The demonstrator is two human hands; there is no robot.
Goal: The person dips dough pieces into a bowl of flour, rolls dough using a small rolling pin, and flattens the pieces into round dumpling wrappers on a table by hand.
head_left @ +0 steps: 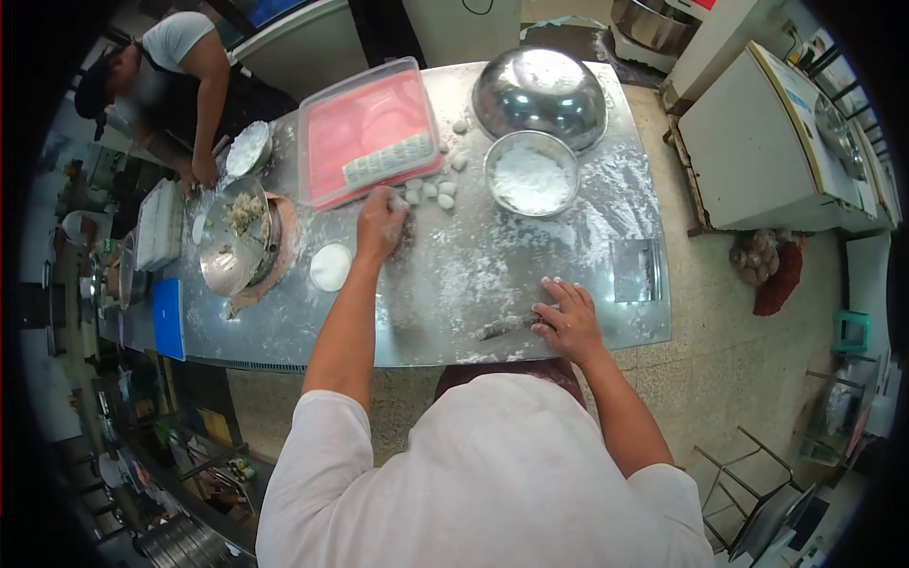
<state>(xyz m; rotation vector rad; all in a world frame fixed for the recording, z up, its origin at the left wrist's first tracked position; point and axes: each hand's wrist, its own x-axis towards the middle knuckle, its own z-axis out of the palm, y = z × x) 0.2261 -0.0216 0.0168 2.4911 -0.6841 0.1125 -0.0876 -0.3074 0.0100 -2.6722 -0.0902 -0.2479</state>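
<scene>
My left hand [381, 225] has its fingers curled together beside several small dough balls [429, 192] on the floured table; what the fingers hold, if anything, is hidden. Below that hand lies a round white dough wrapper [330, 267]. My right hand [570, 324] rests low on the table with its fingers spread. Its fingertips are at the right end of a short, floured rolling pin [507, 328]; I cannot tell whether they touch it.
A pink-lined plastic tray [308, 156], a bowl of flour [532, 174] and an upturned metal bowl [540, 85] stand at the back. Left are a filling bowl [223, 269] and a blue box [169, 319]. Another person [189, 85] works at the far left corner.
</scene>
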